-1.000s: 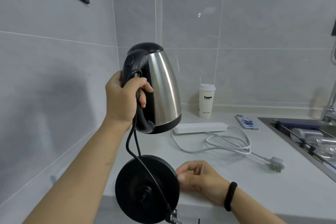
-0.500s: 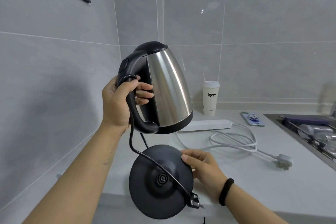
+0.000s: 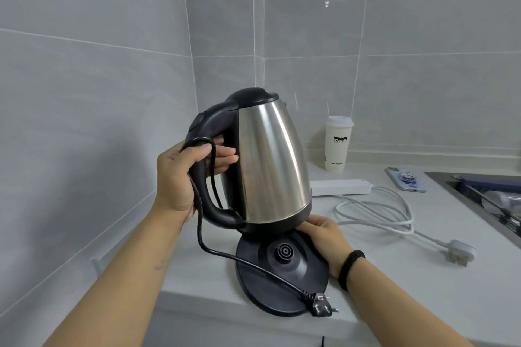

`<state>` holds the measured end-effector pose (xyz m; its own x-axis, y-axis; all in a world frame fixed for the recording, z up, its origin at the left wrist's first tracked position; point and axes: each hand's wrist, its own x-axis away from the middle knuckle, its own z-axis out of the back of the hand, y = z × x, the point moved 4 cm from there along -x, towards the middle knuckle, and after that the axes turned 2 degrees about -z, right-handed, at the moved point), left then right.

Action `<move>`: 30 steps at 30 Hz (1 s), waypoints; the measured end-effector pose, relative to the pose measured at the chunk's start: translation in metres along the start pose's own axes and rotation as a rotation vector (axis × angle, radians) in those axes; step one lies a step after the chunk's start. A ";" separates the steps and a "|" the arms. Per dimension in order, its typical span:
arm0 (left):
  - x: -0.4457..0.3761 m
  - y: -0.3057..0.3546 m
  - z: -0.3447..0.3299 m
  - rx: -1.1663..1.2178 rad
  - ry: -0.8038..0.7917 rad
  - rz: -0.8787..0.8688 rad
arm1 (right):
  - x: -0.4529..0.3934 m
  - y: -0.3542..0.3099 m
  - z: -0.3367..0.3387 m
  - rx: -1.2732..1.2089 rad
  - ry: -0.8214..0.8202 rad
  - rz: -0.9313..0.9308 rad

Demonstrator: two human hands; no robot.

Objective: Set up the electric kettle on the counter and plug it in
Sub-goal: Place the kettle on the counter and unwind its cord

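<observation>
Lowered since before, the kettle (image 3: 267, 166) hangs tilted just above its base (image 3: 282, 270) on the bench (image 3: 423, 276). Left hand (image 3: 183, 175) grips handle and cord (image 3: 214, 251); right hand (image 3: 324, 236) holds the base rim. That trapped cord could drag the base askew.

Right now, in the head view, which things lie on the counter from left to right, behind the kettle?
Cup → power strip → white cable → phone → sink.

One head-worn view looks forward and down, close over the counter (image 3: 394, 276) toward the tiled corner.
</observation>
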<state>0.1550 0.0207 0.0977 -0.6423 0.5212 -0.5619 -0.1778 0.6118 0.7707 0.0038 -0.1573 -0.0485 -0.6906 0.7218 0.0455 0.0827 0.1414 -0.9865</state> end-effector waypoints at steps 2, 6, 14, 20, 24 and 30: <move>0.000 -0.005 0.004 0.003 -0.002 0.017 | -0.004 -0.001 0.002 0.033 0.016 -0.001; 0.004 -0.011 0.009 0.006 -0.026 0.041 | -0.012 -0.005 0.006 0.192 0.092 -0.039; 0.013 -0.019 0.012 -0.005 -0.048 0.038 | -0.033 -0.016 0.013 0.343 0.042 -0.153; 0.013 -0.026 0.008 -0.012 -0.040 0.025 | -0.045 -0.020 0.012 0.122 -0.089 -0.181; 0.014 -0.030 0.005 -0.024 -0.051 0.019 | -0.052 -0.019 0.012 -0.054 -0.168 -0.218; 0.017 -0.030 -0.002 -0.080 -0.083 -0.005 | -0.057 -0.015 0.018 -0.048 -0.073 -0.228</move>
<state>0.1475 0.0102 0.0659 -0.5776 0.5677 -0.5866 -0.2423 0.5669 0.7873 0.0294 -0.2127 -0.0392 -0.7452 0.6172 0.2526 -0.0479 0.3283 -0.9434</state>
